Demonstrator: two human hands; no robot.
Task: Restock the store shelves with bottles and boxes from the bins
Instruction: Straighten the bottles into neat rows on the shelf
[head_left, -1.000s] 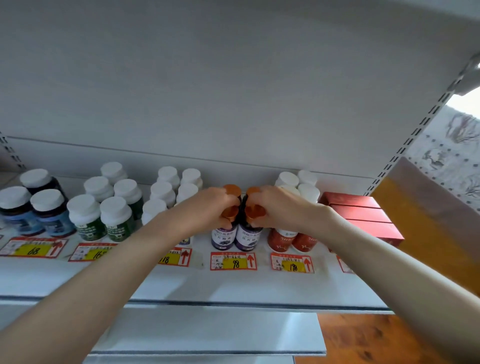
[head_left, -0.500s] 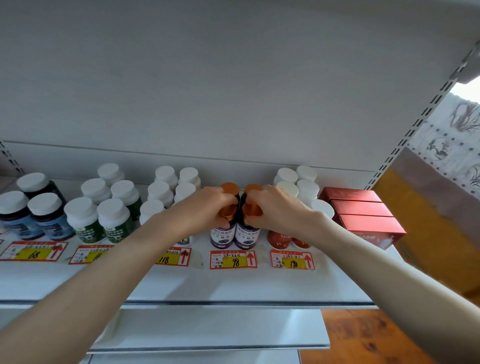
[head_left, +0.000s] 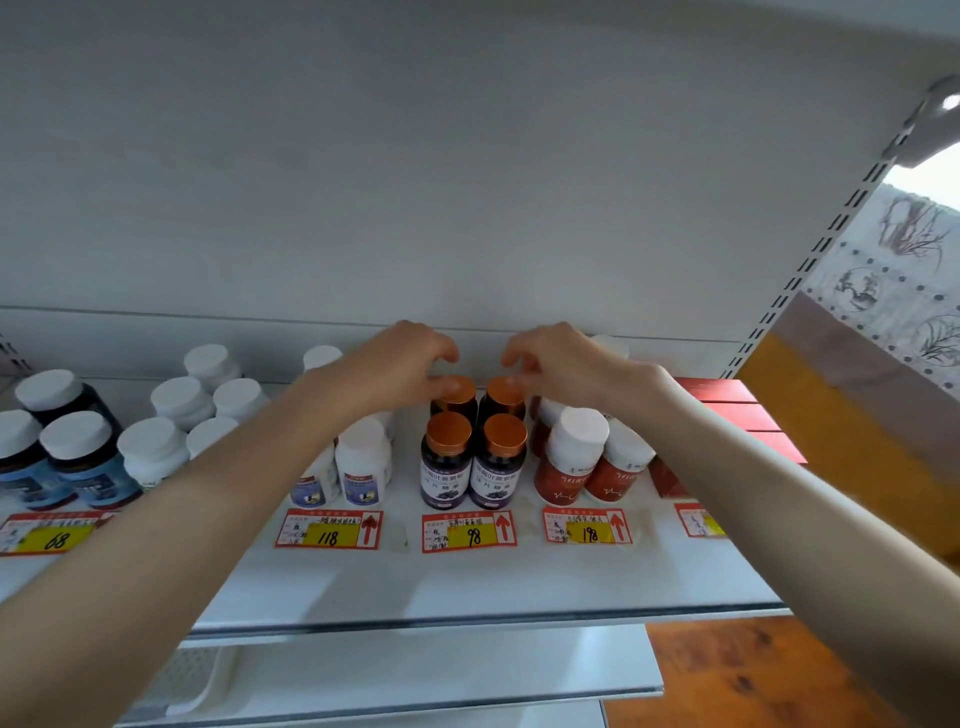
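Dark purple bottles with copper-orange caps (head_left: 471, 457) are standing upright in a tight two-by-two block on the white metal shelf (head_left: 467, 582), about midway along it and set back from its front edge. The front pair are showing pale labels with printed characters and a berry picture low on the label. They are touching side by side, directly behind the red and yellow price tag marked 98 (head_left: 469, 531).

The rear left bottle (head_left: 457, 392) and rear right bottle (head_left: 506, 396) are sitting just behind the front pair, with mostly their caps showing.

The left hand (head_left: 384, 364) is arching over the rear left bottle with its fingers curled, and its thumb tip is touching that cap. The right hand (head_left: 571, 364) is mirroring it over the rear right bottle, fingers curled and the thumb tip at the cap's edge. I cannot tell whether either hand is actually pinching its cap or only touching it. The two hands are staying apart, with a gap between their fingertips.

White bottles with blue labels (head_left: 363, 462) are standing just left of the block, and red bottles with white caps (head_left: 571, 462) just right of it. Flat red boxes (head_left: 737, 410) are lying toward the shelf's right end.
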